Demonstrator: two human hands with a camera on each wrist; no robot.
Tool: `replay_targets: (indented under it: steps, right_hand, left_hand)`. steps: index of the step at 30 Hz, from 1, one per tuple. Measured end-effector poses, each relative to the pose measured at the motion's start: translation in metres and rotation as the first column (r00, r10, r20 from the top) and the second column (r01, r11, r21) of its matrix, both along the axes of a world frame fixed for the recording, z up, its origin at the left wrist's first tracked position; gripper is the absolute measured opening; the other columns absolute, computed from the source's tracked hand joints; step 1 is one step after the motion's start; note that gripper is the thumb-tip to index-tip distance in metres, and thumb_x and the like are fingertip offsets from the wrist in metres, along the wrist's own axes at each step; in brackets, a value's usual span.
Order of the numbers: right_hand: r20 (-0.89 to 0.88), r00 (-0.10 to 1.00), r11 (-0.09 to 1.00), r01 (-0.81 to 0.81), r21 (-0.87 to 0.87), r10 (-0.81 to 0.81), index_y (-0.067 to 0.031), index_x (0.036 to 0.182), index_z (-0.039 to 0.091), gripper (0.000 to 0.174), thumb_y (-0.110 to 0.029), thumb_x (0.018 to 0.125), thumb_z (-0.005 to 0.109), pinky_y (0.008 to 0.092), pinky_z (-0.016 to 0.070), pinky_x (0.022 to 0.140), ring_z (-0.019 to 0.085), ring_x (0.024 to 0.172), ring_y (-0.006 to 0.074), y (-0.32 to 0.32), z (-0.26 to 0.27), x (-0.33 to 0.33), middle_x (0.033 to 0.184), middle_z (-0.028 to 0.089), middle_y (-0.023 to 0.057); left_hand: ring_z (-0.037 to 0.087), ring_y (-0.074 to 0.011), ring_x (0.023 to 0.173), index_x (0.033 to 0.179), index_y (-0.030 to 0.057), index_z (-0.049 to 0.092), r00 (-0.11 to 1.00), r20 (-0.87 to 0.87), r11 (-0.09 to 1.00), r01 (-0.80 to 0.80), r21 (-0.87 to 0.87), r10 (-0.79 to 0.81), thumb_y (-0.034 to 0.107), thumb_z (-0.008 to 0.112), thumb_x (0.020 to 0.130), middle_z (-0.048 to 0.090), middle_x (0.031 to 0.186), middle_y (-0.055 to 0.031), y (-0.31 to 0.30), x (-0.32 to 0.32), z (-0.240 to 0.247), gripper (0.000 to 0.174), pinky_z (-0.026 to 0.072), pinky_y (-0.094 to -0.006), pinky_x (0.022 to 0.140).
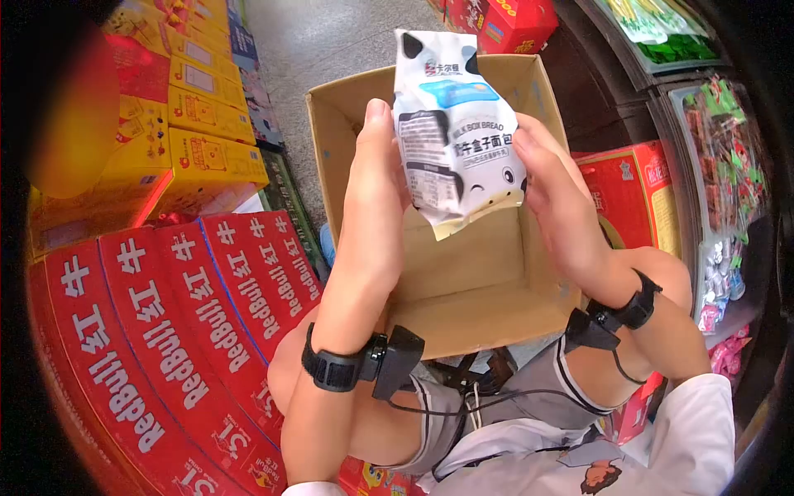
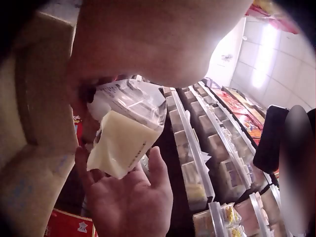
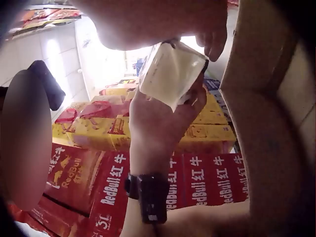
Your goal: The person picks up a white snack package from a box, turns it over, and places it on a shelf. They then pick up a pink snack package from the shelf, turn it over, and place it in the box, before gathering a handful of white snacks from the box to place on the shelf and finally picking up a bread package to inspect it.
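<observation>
A white milk box bread packet [image 1: 463,132] with black cow patches and a blue label is held upright over an open cardboard box [image 1: 471,326]. My left hand [image 1: 372,198] grips its left side, thumb up along the edge. On the opposite side my right hand [image 1: 562,198] holds it, fingers against the wrapper. The left wrist view shows the packet's pale yellow bottom [image 2: 126,140] facing the camera, with the right hand below. In the right wrist view the left hand [image 3: 160,116] is curled around the packet.
Red Bull cartons [image 1: 174,331] are stacked on the left, with yellow boxes [image 1: 207,124] behind them. A red carton [image 1: 633,194] stands right of the cardboard box. Display bins of packaged snacks [image 1: 719,157] line the far right. The person's bare knees flank the box.
</observation>
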State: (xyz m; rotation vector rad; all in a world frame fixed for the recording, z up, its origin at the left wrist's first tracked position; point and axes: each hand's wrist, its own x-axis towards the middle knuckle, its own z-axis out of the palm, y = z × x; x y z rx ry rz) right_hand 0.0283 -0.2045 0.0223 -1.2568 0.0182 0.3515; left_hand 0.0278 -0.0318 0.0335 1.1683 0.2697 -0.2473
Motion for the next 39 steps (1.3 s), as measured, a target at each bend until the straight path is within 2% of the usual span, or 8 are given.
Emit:
replay_targets:
  steps: [5, 6, 11, 14, 22, 26, 33, 39]
  right_hand:
    - [-0.062, 0.996, 0.998, -0.061, 0.004, 0.061, -0.0028, 0.132, 0.057, 0.043, -0.037, 0.108, 0.046, 0.0307, 0.0418, 0.104, 0.058, 0.115, 0.0121, -0.013, -0.006, -0.008, 0.122, 0.065, 0.0049]
    - [-0.094, 0.991, 0.995, -0.090, 0.049, 0.094, -0.0037, 0.134, 0.056, 0.044, -0.038, 0.108, 0.045, 0.0324, 0.0416, 0.106, 0.058, 0.119, 0.0134, -0.016, -0.008, -0.008, 0.126, 0.065, 0.0054]
    - [-0.275, 0.960, 0.981, 0.014, 0.196, 0.041, -0.0037, 0.132, 0.057, 0.045, -0.040, 0.109, 0.043, 0.0325, 0.0511, 0.099, 0.066, 0.109, 0.0133, -0.018, 0.003, -0.022, 0.121, 0.069, 0.0061]
    - [-0.324, 0.944, 0.970, 0.028, 0.241, 0.053, -0.0048, 0.132, 0.057, 0.043, -0.037, 0.110, 0.042, 0.0328, 0.0516, 0.099, 0.067, 0.109, 0.0141, -0.022, 0.004, -0.032, 0.121, 0.069, 0.0060]
    - [-0.202, 0.977, 0.978, -0.032, 0.206, 0.075, -0.0039, 0.133, 0.055, 0.040, -0.034, 0.110, 0.043, 0.0295, 0.0446, 0.101, 0.059, 0.112, 0.0097, -0.038, -0.006, -0.052, 0.121, 0.063, 0.0042]
    - [-0.175, 0.977, 0.984, -0.095, 0.152, 0.121, -0.0028, 0.135, 0.053, 0.042, -0.035, 0.110, 0.042, 0.0303, 0.0453, 0.101, 0.059, 0.112, 0.0103, -0.043, -0.002, -0.056, 0.120, 0.063, 0.0047]
    - [-0.224, 0.973, 0.973, -0.008, 0.232, 0.062, -0.0035, 0.136, 0.052, 0.043, -0.036, 0.111, 0.041, 0.0294, 0.0460, 0.102, 0.059, 0.114, 0.0097, -0.037, -0.014, -0.046, 0.121, 0.063, 0.0045]
    - [-0.199, 0.974, 0.974, -0.061, 0.219, 0.105, -0.0035, 0.134, 0.053, 0.043, -0.038, 0.111, 0.040, 0.0282, 0.0474, 0.099, 0.060, 0.111, 0.0089, -0.036, -0.011, -0.030, 0.119, 0.064, 0.0037]
  left_hand:
    - [0.060, -0.0213, 0.113, 0.131, 0.0062, 0.057, 0.998, -0.070, 0.997, 0.000, 0.079, 0.005, 0.057, 0.035, 0.107, 0.064, 0.120, -0.0117, 0.000, -0.017, -0.007, 0.061, 0.0445, -0.0401, 0.103]
    - [0.061, -0.0187, 0.102, 0.132, 0.0054, 0.058, 0.996, -0.077, 0.993, -0.028, 0.113, 0.037, 0.059, 0.041, 0.105, 0.066, 0.111, -0.0109, -0.003, -0.021, -0.006, 0.062, 0.0483, -0.0361, 0.088]
    - [0.056, -0.0150, 0.096, 0.126, 0.0067, 0.059, 0.997, -0.071, 1.000, -0.012, 0.029, 0.014, 0.050, 0.046, 0.104, 0.062, 0.115, -0.0087, -0.013, -0.038, -0.003, 0.050, 0.0483, -0.0345, 0.085]
    - [0.056, -0.0144, 0.098, 0.126, 0.0074, 0.059, 0.997, -0.074, 1.000, 0.001, 0.020, 0.001, 0.045, 0.050, 0.104, 0.062, 0.118, -0.0074, -0.017, -0.047, -0.006, 0.045, 0.0482, -0.0343, 0.086]
    - [0.058, -0.0123, 0.100, 0.126, 0.0077, 0.058, 0.999, -0.036, 1.000, 0.005, -0.025, -0.006, 0.037, 0.056, 0.102, 0.062, 0.119, -0.0043, -0.025, -0.070, -0.005, 0.038, 0.0466, -0.0314, 0.088]
    - [0.059, -0.0091, 0.098, 0.126, 0.0065, 0.058, 1.000, -0.011, 1.000, 0.025, -0.007, -0.025, 0.031, 0.057, 0.103, 0.063, 0.113, -0.0028, -0.028, -0.078, -0.006, 0.034, 0.0464, -0.0286, 0.086]
    - [0.059, -0.0077, 0.095, 0.127, 0.0053, 0.057, 0.998, -0.009, 0.994, 0.063, 0.092, -0.062, 0.030, 0.056, 0.104, 0.062, 0.109, -0.0028, -0.028, -0.061, -0.013, 0.034, 0.0462, -0.0265, 0.085]
    - [0.059, -0.0081, 0.095, 0.127, 0.0034, 0.057, 0.998, -0.012, 0.997, 0.065, 0.038, -0.064, 0.029, 0.056, 0.104, 0.062, 0.109, -0.0032, -0.018, -0.046, -0.017, 0.035, 0.0462, -0.0269, 0.086]
